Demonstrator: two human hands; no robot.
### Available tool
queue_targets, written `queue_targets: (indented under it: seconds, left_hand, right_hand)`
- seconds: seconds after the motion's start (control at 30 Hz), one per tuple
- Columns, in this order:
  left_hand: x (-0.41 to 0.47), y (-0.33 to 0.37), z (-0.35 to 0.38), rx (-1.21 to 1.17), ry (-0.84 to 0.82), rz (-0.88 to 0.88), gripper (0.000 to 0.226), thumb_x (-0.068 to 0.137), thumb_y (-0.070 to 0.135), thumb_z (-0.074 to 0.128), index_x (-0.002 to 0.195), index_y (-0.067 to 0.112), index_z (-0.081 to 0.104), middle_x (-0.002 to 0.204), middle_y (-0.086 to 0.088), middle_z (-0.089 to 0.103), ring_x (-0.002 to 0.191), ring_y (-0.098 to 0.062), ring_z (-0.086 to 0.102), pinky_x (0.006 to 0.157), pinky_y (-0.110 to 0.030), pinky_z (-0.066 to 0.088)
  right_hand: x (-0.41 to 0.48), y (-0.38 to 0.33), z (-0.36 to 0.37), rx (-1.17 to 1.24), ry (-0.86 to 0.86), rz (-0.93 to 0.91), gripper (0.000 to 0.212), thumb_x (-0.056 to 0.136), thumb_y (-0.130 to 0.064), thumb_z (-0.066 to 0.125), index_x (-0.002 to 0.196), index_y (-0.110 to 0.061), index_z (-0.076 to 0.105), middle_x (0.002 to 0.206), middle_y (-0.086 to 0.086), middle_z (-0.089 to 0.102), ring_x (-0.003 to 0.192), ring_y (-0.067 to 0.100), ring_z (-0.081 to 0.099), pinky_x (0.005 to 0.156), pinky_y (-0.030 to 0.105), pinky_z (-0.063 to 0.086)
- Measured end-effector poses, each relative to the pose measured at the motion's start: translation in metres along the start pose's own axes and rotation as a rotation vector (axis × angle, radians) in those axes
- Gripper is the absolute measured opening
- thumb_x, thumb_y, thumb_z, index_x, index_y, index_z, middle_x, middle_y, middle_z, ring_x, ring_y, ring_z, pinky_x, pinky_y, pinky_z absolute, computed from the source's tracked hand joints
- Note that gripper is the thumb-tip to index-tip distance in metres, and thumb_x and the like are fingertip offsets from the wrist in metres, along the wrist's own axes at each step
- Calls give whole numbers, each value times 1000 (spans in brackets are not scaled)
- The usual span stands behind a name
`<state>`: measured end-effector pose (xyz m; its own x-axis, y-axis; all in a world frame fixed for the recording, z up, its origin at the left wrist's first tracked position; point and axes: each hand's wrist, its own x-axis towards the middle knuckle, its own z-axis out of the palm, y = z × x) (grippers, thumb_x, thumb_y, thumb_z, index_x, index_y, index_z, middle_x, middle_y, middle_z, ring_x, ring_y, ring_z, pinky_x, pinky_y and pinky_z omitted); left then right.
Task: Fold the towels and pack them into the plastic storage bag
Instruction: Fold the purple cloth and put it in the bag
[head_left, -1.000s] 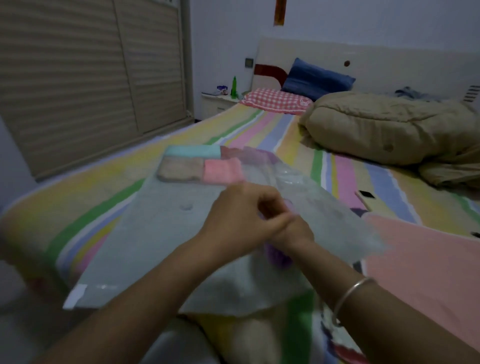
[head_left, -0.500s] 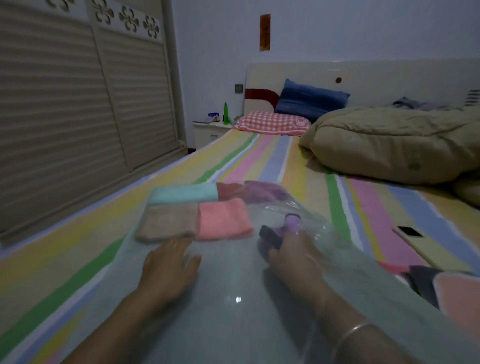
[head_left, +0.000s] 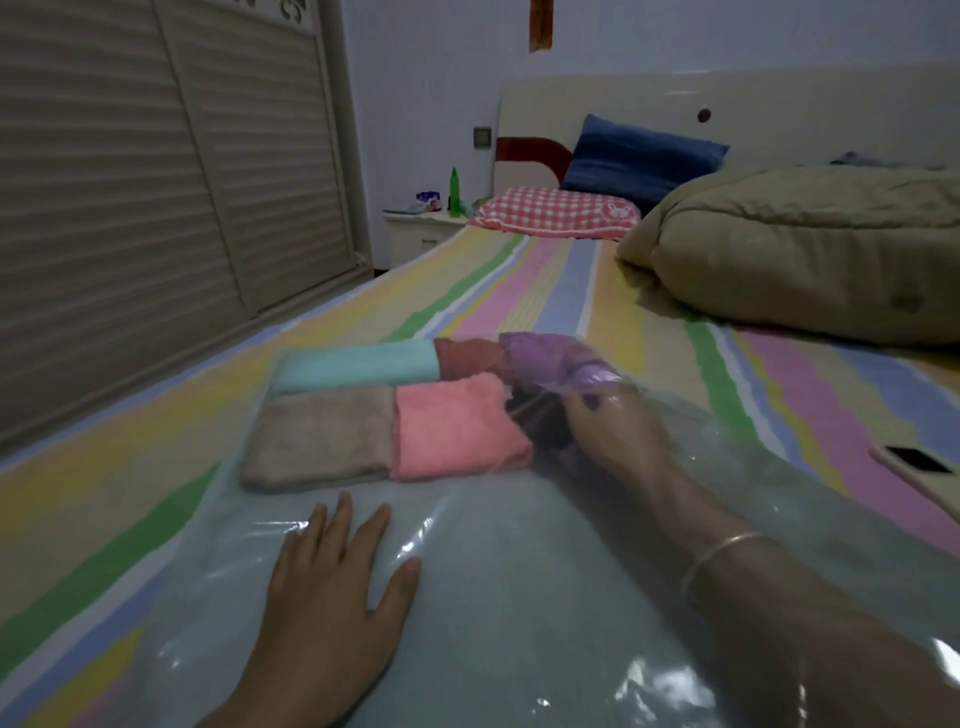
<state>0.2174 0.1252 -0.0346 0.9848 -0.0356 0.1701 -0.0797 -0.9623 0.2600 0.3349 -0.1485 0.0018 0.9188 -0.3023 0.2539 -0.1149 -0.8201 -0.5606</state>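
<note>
A clear plastic storage bag (head_left: 519, 597) lies flat on the striped bed. Folded towels sit at its far end: a teal one (head_left: 358, 366), a brown-red one (head_left: 465, 356), a beige one (head_left: 322, 439), a pink one (head_left: 452, 428) and a purple one (head_left: 545, 356). My left hand (head_left: 337, 587) rests flat on top of the bag, fingers spread, below the beige and pink towels. My right hand (head_left: 608, 428) reaches inside the bag, its fingers closed on a dark purple towel (head_left: 550, 431) beside the pink one. The plastic blurs that towel's shape.
A bunched tan quilt (head_left: 805, 260) fills the bed's right side. A phone (head_left: 914, 462) lies at the right edge. Checked and blue pillows (head_left: 556, 210) lean at the headboard. A nightstand with a green bottle (head_left: 454, 192) stands far left, beside slatted wardrobe doors.
The bag went from held up to lying flat. My right hand pushed deeper into the bag toward the towels. My left hand slid back and spread flat on the plastic.
</note>
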Motion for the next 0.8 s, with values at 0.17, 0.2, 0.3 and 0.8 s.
queue_targets:
  seconds: [0.17, 0.2, 0.3, 0.8]
  left_hand:
    - [0, -2, 8, -68, 50, 12, 97, 64, 75, 2, 146, 35, 32, 160, -1, 17, 148, -19, 10, 120, -35, 5]
    - [-1, -3, 10, -80, 59, 10, 95, 66, 75, 5, 145, 34, 36, 158, -2, 21, 148, -21, 14, 120, -36, 7]
    - [-3, -7, 14, -70, 70, 14, 88, 71, 73, 13, 142, 31, 43, 155, -5, 30, 145, -24, 23, 119, -39, 13]
    - [-7, -10, 32, -12, 221, 89, 66, 82, 57, 36, 130, 18, 59, 139, -16, 52, 130, -37, 47, 108, -41, 20]
  right_hand:
    - [-38, 7, -2, -172, 92, -115, 35, 89, -43, 40, 104, -19, 61, 114, 10, 59, 106, 29, 54, 85, 37, 43]
    - [-47, 5, 3, -201, 73, -223, 40, 88, -45, 42, 112, -19, 61, 120, 9, 57, 112, 29, 50, 92, 37, 40]
    - [-53, 4, 19, -315, -38, -429, 44, 83, -49, 44, 111, -18, 57, 112, 6, 59, 105, 29, 48, 93, 37, 35]
    - [13, 9, 45, -355, -78, -326, 49, 83, -14, 55, 129, -31, 55, 121, 4, 55, 118, 30, 46, 97, 40, 32]
